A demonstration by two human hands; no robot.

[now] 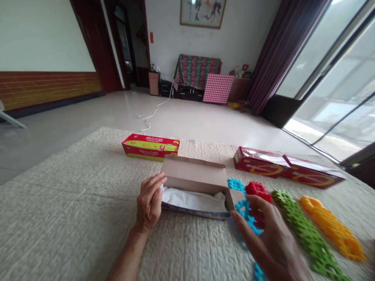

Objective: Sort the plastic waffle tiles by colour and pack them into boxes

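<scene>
An open cardboard box (196, 212) lies in front of me with its lid (193, 171) folded back. Inside it is a white cloth (190, 199). My left hand (150, 201) is closed at the box's left end, fingers together and thumb alongside, over the end flap. At the right end, my right hand (269, 230) is open, with thumb and fingers apart. Its thumb tip is near the box's front right corner, beside the right flap (236, 195). Blue plastic lattice pieces (244, 208) and red ones (258, 190) lie just beyond, partly hidden by the right hand.
Rows of green lattice pieces (307, 230) and yellow ones (334, 226) lie at the right on the quilted cover (88, 210). A red and yellow box (150, 146) stands behind the open box. Two dark red boxes (260, 162) sit at the back right.
</scene>
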